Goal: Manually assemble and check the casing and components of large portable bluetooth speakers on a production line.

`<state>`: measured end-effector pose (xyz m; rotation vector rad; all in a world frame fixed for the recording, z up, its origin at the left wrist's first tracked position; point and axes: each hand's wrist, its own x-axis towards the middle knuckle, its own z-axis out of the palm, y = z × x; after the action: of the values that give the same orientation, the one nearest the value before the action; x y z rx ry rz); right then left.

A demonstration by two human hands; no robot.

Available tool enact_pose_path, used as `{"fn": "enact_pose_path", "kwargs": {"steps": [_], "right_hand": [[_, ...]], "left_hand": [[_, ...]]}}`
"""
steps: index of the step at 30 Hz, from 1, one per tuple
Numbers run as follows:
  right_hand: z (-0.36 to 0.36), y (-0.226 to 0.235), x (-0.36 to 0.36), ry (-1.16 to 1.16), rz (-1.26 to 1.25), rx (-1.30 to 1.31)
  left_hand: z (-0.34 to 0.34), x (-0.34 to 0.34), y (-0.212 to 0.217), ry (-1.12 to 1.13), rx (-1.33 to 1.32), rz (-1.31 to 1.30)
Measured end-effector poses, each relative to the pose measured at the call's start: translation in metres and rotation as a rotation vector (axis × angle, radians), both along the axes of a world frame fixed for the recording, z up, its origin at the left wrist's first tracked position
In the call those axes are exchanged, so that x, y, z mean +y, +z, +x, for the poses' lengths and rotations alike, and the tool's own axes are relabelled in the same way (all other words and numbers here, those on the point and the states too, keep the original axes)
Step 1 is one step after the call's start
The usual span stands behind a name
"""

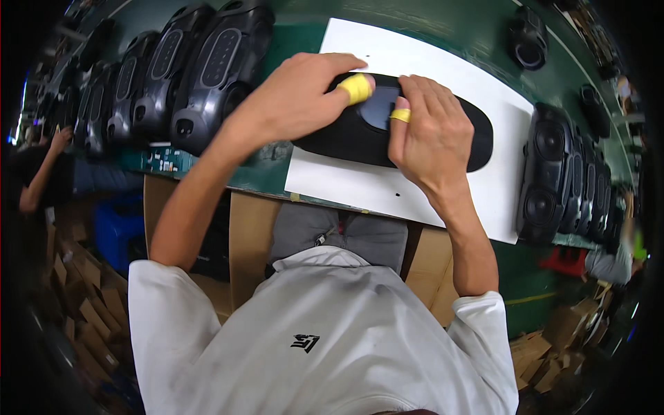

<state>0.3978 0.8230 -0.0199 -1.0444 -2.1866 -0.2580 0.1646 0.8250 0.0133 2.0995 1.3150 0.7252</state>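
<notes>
A long black oval speaker panel (332, 142) with a dark blue-grey round window (375, 109) at its middle lies on a white board (315, 176) in front of me. Above its left part is my left hand (304, 97), index finger stretched out and yellow-taped thumb near the window. I cannot tell if that thumb touches the panel. My right hand (432, 131) lies across the panel right of the window. Its fingers are together and reach to the far edge, and its yellow-taped thumb is bent in beside the window. The palm hides what lies under it.
Dark portable speakers (214, 76) stand in a row at the left, and more (550, 166) at the right of the green bench (259, 169). Another speaker (529, 38) sits at the far right. Cardboard (252, 242) is below the edge. Other people sit at both sides.
</notes>
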Motion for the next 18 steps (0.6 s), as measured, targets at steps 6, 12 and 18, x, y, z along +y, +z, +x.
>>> {"fn": "enact_pose_path", "kwargs": {"steps": [6, 12, 18], "right_hand": [[-0.004, -0.003, -0.017, -0.046, -0.094, 0.011], [0.039, 0.007, 0.0, -0.083, -0.18, 0.202], [0.067, 0.006, 0.005, -0.243, -0.311, 0.096]], "left_hand": [[0.044, -0.003, -0.01, 0.251, 0.439, 0.182], [0.038, -0.003, -0.02, 0.231, 0.339, 0.273], [0.041, -0.013, -0.016, 0.208, 0.341, 0.394]]}}
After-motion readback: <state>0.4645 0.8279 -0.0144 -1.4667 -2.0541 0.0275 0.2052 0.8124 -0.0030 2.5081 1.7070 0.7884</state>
